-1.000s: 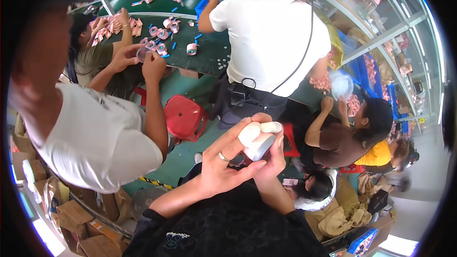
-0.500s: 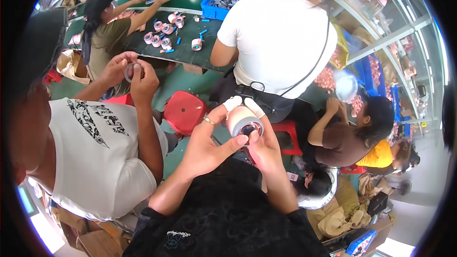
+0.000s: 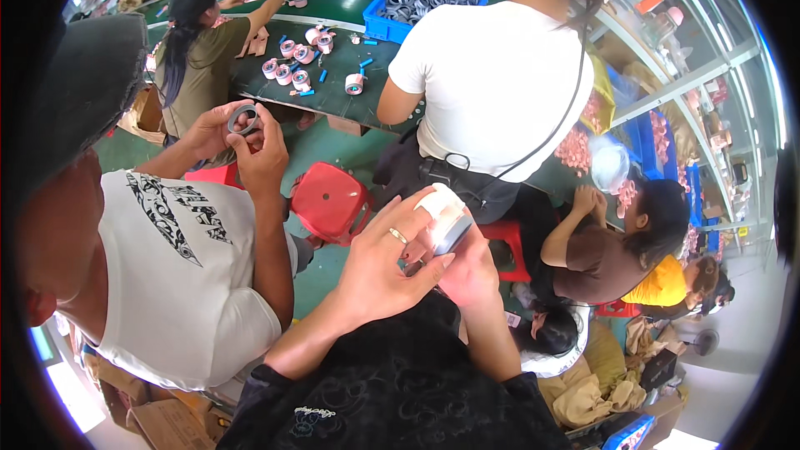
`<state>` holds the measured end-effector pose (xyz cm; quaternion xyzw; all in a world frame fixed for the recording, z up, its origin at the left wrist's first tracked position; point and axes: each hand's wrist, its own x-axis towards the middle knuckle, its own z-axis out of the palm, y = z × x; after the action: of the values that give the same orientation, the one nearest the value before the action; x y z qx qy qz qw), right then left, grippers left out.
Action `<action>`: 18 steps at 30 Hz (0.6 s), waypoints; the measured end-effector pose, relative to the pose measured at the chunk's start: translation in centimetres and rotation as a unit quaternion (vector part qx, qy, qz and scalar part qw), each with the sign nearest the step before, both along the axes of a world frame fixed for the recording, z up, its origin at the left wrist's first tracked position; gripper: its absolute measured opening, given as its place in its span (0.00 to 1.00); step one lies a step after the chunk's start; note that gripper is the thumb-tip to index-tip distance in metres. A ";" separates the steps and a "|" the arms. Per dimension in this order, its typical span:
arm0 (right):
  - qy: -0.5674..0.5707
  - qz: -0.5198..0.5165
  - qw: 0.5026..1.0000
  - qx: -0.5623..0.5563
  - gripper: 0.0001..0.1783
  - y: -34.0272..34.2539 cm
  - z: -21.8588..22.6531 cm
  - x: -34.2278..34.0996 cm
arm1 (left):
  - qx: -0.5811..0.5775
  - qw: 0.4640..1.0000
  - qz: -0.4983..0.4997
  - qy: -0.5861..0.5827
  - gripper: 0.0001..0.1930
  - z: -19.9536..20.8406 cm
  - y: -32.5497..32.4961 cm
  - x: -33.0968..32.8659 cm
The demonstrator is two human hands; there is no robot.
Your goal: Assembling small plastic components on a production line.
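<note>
A pale cup (image 3: 442, 212) is held in both hands.
The cup, tilted with its grey rim turned down, is grasped by the bent fingers of the left hand (image 3: 382, 265) and the right hand (image 3: 472, 270), in front of the black shirt (image 3: 392, 367); a red stool (image 3: 312, 200) is seen to the left, a white-shirted person (image 3: 492, 75) ahead.
</note>
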<state>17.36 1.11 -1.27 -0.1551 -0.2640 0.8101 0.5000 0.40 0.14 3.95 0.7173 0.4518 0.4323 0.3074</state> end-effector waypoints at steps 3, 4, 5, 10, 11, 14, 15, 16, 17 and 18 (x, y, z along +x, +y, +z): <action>-0.065 -0.009 0.998 -0.011 0.49 0.1 1.0 0.0 | 0.019 0.998 0.006 0.066 0.34 0.6 0.1 0.1; -0.065 -0.032 0.997 -0.026 0.46 0.2 0.8 -0.3 | 0.064 0.989 0.031 0.130 0.34 0.8 0.1 0.2; -0.066 -0.031 0.997 -0.024 0.46 0.1 0.9 -0.7 | 0.065 0.989 0.033 0.128 0.34 0.7 0.1 0.4; 0.008 -0.060 0.995 -0.080 0.44 -0.2 1.1 -1.2 | 0.003 0.997 0.076 -0.029 0.34 -0.2 -0.8 1.2; 0.007 -0.060 0.995 -0.080 0.44 -0.2 0.8 -1.0 | -0.002 0.996 0.073 -0.046 0.33 -0.2 -0.9 1.3; -0.005 -0.028 0.999 -0.020 0.46 0.2 0.4 -0.7 | 0.038 0.998 0.057 0.012 0.33 0.4 -0.7 0.5; -0.022 -0.044 0.999 0.008 0.46 0.3 0.5 -0.8 | 0.039 0.997 0.058 0.012 0.33 0.5 -0.7 0.4; -0.039 -0.060 0.997 0.036 0.46 0.4 0.5 -1.0 | 0.042 0.997 0.057 0.008 0.28 0.5 -0.6 0.4; -0.039 -0.059 0.997 0.036 0.46 0.3 0.5 -1.2 | 0.044 0.997 0.057 0.005 0.24 0.6 -0.6 0.3; -0.051 -0.076 0.994 0.059 0.46 0.2 0.5 -1.5 | 0.045 0.997 0.058 0.005 0.24 0.8 -0.6 0.2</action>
<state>15.90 1.31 -0.82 -0.1861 -0.3242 0.7438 0.5541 0.58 -0.46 4.76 0.7053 0.4742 0.4654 0.2472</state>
